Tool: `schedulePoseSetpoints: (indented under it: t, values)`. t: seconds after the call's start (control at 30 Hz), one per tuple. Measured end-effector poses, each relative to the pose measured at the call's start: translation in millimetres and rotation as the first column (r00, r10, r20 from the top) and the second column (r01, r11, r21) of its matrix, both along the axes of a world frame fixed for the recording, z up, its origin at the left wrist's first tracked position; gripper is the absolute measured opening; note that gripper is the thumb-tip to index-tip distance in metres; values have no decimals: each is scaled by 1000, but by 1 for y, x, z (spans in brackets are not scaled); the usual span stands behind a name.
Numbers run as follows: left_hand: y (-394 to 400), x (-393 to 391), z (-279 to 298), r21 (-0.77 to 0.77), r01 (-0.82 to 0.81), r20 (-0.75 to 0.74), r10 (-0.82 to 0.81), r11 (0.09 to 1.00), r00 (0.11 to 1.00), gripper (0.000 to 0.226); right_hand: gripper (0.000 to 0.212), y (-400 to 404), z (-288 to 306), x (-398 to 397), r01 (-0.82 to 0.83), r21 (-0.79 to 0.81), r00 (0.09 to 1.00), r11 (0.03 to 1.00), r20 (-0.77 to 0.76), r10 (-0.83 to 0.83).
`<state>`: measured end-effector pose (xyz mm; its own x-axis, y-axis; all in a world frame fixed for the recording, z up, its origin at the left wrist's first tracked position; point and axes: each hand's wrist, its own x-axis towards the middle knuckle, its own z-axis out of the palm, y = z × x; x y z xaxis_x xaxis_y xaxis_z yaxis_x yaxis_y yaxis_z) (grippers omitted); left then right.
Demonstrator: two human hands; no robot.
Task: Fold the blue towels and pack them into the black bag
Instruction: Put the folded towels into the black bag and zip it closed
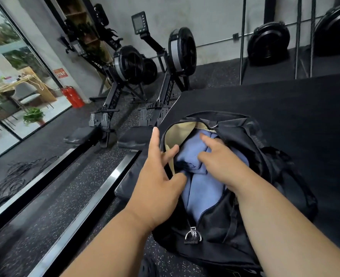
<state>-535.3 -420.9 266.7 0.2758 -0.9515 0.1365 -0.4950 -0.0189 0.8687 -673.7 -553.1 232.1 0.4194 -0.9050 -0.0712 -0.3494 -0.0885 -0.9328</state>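
Observation:
The black bag [245,222] lies unzipped on a black padded platform, its beige lining showing at the far end. Folded blue towels [203,192] fill the opening. My left hand [159,172] rests at the bag's left edge, fingers spread, with fingertips and thumb touching the towels and the lining. My right hand [219,156] presses down on the towels inside the bag with its fingers extended. Neither hand grips anything.
The black platform [285,108] stretches away to the right. Two rowing machines [125,76] stand on the speckled floor to the left, their metal rails [97,192] running toward me. A red fire extinguisher [72,96] sits by the glass wall.

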Motion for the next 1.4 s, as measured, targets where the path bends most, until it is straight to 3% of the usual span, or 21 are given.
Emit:
schedulePoseSetpoints:
  t: [0.17,0.27,0.43,0.63,0.73,0.87,1.03,1.27,1.4]
  values:
    - [-2,4,-4,3,-22,36,21,1000,999,106,84,-4,-3,3,-67,-12,997,998,43,68]
    - [-1,5,-4,10,-4,47,3,1000,999,108,104,-5,-12,5,-133,-49,989,990,-69,129]
    - [5,0,-2,-13,15,-4,-15,1000,1000,105,89,-8,-18,10,-18,-195,988,981,-153,-13]
    - [12,-1,4,15,5,46,-6,1000,999,107,85,-2,-19,11,-48,-277,930,960,-363,-58]
    - [16,-7,8,17,-21,81,20,1000,996,106,92,5,-8,2,-28,-225,961,974,-275,-36]
    - [29,-19,19,20,-42,118,39,999,992,104,86,21,9,-18,13,-180,989,984,-143,-39]
    - [42,-43,24,14,3,171,-6,1000,985,102,62,44,31,-50,47,-184,997,982,-51,-58]
    - [54,-83,24,7,65,123,-66,998,990,91,43,79,42,-109,39,-234,999,971,21,-35]
    - [54,-104,20,7,107,90,-107,994,990,87,24,85,41,-149,218,-255,975,942,89,-202]
